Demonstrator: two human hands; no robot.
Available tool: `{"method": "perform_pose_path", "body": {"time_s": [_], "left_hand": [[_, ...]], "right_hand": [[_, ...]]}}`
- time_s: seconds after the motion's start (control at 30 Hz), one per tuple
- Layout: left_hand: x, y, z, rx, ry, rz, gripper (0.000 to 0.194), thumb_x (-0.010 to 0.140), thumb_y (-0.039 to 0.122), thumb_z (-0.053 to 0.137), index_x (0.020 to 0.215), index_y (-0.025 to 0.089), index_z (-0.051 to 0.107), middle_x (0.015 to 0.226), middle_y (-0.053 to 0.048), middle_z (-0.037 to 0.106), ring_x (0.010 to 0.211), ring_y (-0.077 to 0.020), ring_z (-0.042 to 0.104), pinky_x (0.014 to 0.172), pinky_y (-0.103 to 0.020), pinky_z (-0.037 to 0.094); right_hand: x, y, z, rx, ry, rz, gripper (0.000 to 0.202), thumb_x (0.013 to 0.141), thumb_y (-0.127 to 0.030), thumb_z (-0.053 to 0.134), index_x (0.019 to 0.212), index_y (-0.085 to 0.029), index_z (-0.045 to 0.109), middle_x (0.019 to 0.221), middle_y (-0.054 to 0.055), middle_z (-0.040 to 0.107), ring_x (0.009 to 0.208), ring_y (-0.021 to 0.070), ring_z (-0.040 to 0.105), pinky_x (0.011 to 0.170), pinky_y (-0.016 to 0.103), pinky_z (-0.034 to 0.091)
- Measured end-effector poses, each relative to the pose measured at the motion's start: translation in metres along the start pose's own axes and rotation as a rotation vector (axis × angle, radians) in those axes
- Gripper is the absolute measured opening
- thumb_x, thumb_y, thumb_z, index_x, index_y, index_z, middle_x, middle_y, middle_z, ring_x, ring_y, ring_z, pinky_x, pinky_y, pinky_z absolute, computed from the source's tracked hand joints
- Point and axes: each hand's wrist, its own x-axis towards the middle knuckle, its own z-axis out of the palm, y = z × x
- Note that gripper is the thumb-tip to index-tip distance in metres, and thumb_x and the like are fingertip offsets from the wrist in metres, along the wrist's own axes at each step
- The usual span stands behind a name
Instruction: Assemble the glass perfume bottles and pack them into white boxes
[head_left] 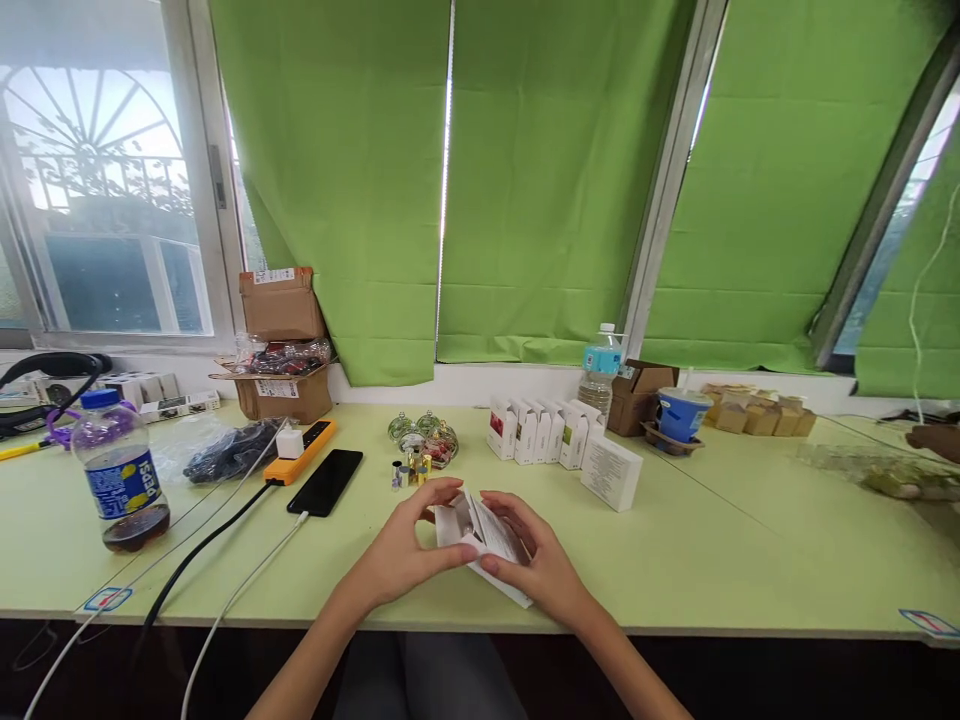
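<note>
Pale green table [720, 560] before green blinds [555, 190]. Left hand [412, 545] and right hand [544, 565], both curled, pinch one white box [491, 545] between them near the front edge. Around: one cola bottle [120, 480], one water bottle [599, 375], one phone [326, 483].

1. Our two bare forearms, left [311, 655] and right [634, 665], rise from the lower edge and slant inward toward each other.
2. Our left hand [409, 548] is bent in a grasp, its fingers [442, 487] arched forward and inward.
3. Our right hand [549, 562] mirrors it, fingers curled over, knuckles raised.
4. Our left thumb [450, 558] and right thumb [506, 571] point at each other, their tips close together.
5. Our wrists stand well apart, wider than our fingertips.
</note>
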Motion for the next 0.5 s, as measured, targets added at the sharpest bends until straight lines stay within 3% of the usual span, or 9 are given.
{"method": "perform_pose_path", "body": {"time_s": [0.13,0.3,0.5], "left_hand": [[0.003,-0.001,0.012,-0.072,0.072,0.022,0.048,0.08,0.03,0.073,0.125,0.026,0.058,0.131,-0.007,0.062,0.121,-0.0249,0.057,0.102,-0.039,0.045],[0.004,-0.004,0.025,0.031,0.178,0.07,0.039,0.075,0.017,0.071,0.113,0.022,0.062,0.116,-0.005,0.067,0.111,-0.0224,0.061,0.1,-0.038,0.045],[0.003,-0.005,0.037,0.22,0.266,0.188,0.035,0.074,0.023,0.07,0.109,0.019,0.064,0.11,-0.007,0.069,0.107,-0.0248,0.063,0.099,-0.039,0.048]], "right_hand": [[0.0,0.005,-0.001,0.021,-0.007,0.02,0.071,0.074,-0.043,0.082,0.135,-0.027,0.05,0.136,0.011,0.055,0.126,0.0291,0.053,0.107,0.044,0.044],[-0.001,0.012,-0.003,-0.027,-0.018,0.02,0.072,0.073,-0.042,0.082,0.136,-0.026,0.048,0.137,0.013,0.055,0.127,0.0297,0.054,0.109,0.045,0.044],[-0.002,0.036,-0.016,-0.078,0.03,0.054,0.07,0.072,-0.039,0.081,0.135,-0.03,0.052,0.138,0.011,0.056,0.128,0.0325,0.054,0.106,0.044,0.048]]}}
